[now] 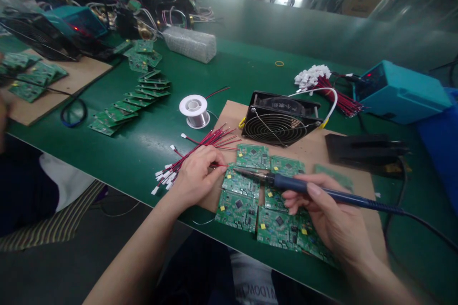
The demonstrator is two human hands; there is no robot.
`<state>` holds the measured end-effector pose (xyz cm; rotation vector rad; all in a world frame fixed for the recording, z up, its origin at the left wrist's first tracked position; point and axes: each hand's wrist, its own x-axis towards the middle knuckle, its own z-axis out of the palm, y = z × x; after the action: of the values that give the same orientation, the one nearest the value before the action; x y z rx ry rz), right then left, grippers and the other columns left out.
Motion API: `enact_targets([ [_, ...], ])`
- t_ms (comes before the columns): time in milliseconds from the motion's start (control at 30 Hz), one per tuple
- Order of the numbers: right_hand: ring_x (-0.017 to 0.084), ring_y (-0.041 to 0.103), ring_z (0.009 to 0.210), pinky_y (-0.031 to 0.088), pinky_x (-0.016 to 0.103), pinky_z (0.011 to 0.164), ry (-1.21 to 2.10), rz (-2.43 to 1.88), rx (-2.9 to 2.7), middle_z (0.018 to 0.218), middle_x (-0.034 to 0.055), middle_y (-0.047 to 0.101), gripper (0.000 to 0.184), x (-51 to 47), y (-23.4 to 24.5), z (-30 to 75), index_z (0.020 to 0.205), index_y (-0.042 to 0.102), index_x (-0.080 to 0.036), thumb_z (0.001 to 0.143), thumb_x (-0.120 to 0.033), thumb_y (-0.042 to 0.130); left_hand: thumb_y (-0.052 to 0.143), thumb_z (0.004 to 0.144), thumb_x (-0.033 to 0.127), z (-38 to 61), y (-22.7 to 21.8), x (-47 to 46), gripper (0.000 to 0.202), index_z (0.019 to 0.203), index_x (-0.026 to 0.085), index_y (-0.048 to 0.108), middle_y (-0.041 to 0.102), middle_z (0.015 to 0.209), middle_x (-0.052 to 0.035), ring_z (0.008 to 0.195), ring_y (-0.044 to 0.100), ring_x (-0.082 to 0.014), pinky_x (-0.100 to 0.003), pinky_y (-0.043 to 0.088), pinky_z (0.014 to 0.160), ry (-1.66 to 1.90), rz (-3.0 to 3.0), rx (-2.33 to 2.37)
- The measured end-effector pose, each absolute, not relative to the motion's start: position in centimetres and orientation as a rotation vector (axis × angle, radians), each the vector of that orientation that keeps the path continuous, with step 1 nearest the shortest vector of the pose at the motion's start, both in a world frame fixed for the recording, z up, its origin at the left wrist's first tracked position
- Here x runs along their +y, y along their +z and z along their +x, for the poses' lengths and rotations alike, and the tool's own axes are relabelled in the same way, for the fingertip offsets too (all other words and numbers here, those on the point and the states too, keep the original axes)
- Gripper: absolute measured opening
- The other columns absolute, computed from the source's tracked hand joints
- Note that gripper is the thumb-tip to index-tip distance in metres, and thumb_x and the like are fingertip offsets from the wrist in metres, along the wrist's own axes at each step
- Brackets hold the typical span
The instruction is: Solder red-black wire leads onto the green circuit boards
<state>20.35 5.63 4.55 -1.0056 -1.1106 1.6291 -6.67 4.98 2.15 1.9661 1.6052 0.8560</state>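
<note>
My right hand (329,217) grips a blue-handled soldering iron (286,182), its tip pointing left over a green circuit board (240,182). Several such boards (277,226) lie side by side on a cardboard sheet (318,150). My left hand (196,174) pinches a thin red wire (219,165) at the left edge of that board, next to a bundle of red wires with white connectors (186,157) lying under the hand.
A solder spool (194,109) and a black fan (281,119) sit behind the boards. A teal soldering station (397,90), an iron stand (361,150) and more red wires (322,81) are at right. Stacked boards (125,105) lie at left, beside another person (21,186).
</note>
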Motion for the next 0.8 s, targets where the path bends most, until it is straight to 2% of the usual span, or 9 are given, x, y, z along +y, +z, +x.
enact_targets([
  [433,0.018,0.071,0.062,0.061,0.026,0.055,1.631,-1.046,-1.158,0.076,0.0068,0.075,0.019,5.68,4.16,20.05,0.095,0.069,-0.018,0.089,-0.036,0.07,0.055,0.089,0.02,-6.6,2.31,4.99,0.012,0.077,0.02,0.057,0.064,0.084,-0.0025,0.083,0.057,-0.0192,-0.038,0.045,0.08,0.847,1.982,1.616],
  [800,0.018,0.071,0.062,0.061,0.026,0.055,1.632,-1.045,-1.171,0.077,0.0071,0.075,0.019,5.61,3.87,20.23,0.096,0.068,-0.017,0.09,-0.035,0.07,0.055,0.088,0.019,-6.45,2.45,5.05,0.012,0.076,0.02,0.057,0.064,0.083,-0.0026,0.084,0.058,-0.0198,-0.038,0.046,0.08,0.844,1.997,1.629],
])
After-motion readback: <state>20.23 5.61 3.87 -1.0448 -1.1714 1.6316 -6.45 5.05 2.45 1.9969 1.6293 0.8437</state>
